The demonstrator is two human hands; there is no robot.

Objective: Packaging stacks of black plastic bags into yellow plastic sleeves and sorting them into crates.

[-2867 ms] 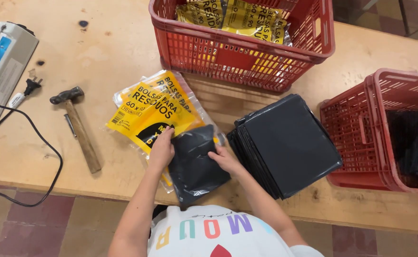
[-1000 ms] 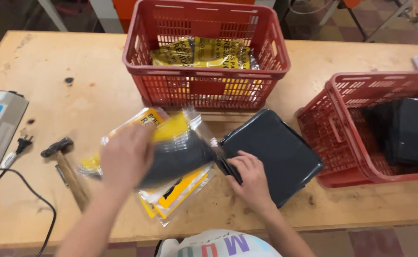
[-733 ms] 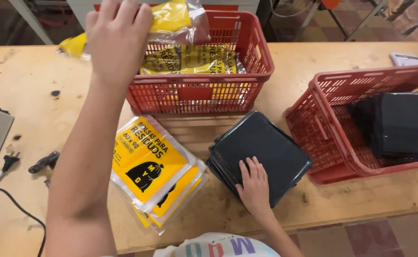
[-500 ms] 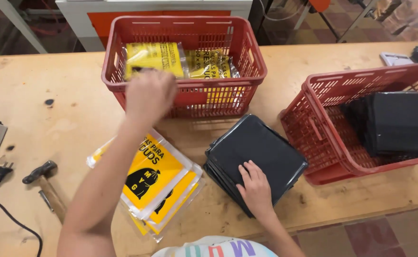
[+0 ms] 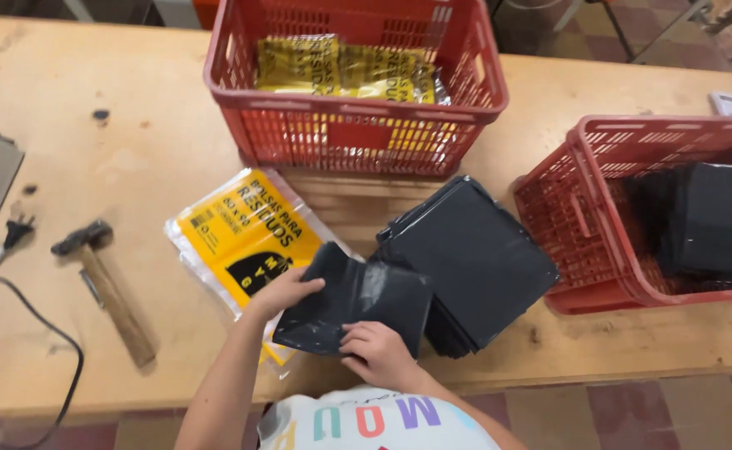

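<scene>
Both our hands are on one folded black bag at the near edge of the table: our left hand pinches its left edge with the thumb on top, and our right hand is curled over its near edge, fingers closed on the film. The bag lies partly across the yellow sleeves on its left and touches the black stack on its right. We judge the main risk to be the slippery film: the folded bag is thin and limp, so a loose pinch could let it unfold or slide out of our fingers and off the near edge, which is close beneath our wrists. The sleeves under it look just as slick, and dragging the bag leftward could push them askew or toward the hammer. On the right, the stack already sits skewed, with layers fanned at its near corner; a nudge from our right forearm could spread it further or tip sheets over the table edge. Well apart on the left, the cord and plug lie loose, and a sweep of the left elbow could snag them. The far basket, holding filled yellow packs, and the right basket, holding more black bags, seem out of harm's way.
</scene>
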